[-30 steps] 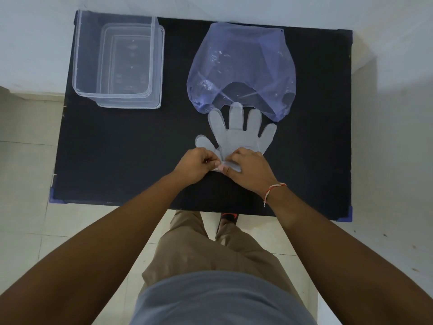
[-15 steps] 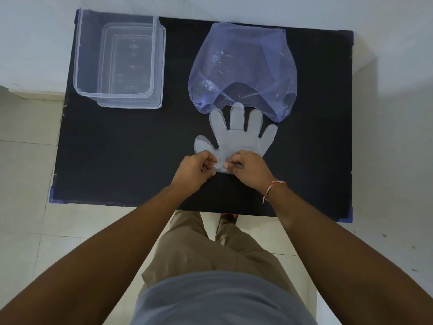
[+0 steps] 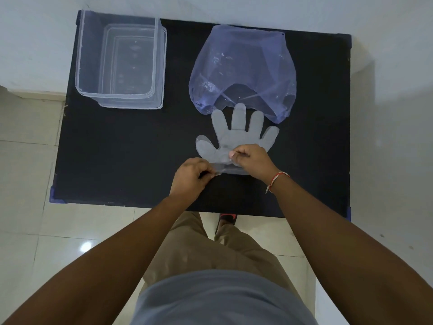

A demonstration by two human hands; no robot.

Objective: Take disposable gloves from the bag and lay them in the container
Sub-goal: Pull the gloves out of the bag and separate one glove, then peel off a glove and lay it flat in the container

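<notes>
A stack of thin clear disposable gloves (image 3: 236, 134) lies flat on the black table (image 3: 121, 156), fingers pointing toward the bluish plastic bag (image 3: 241, 69) behind it. The bag's mouth faces me and overlaps the middle fingertips. My right hand (image 3: 251, 160) pinches the glove's cuff near the palm. My left hand (image 3: 191, 175) pinches a thin glove layer at the cuff's left corner, slightly lower and to the left. The clear plastic container (image 3: 121, 62) stands at the table's far left corner with nothing in it.
The table's near edge (image 3: 164, 206) runs just below my hands, with tiled floor (image 3: 28, 184) to the left and below. A white wall (image 3: 386, 66) borders the table at the back and right. My legs and a shoe (image 3: 228, 218) show beneath the table edge.
My left hand has pulled away to the left and toward me, drawing a thin glove layer off the cuff. My right hand has stayed on the cuff, shifted slightly forward.
</notes>
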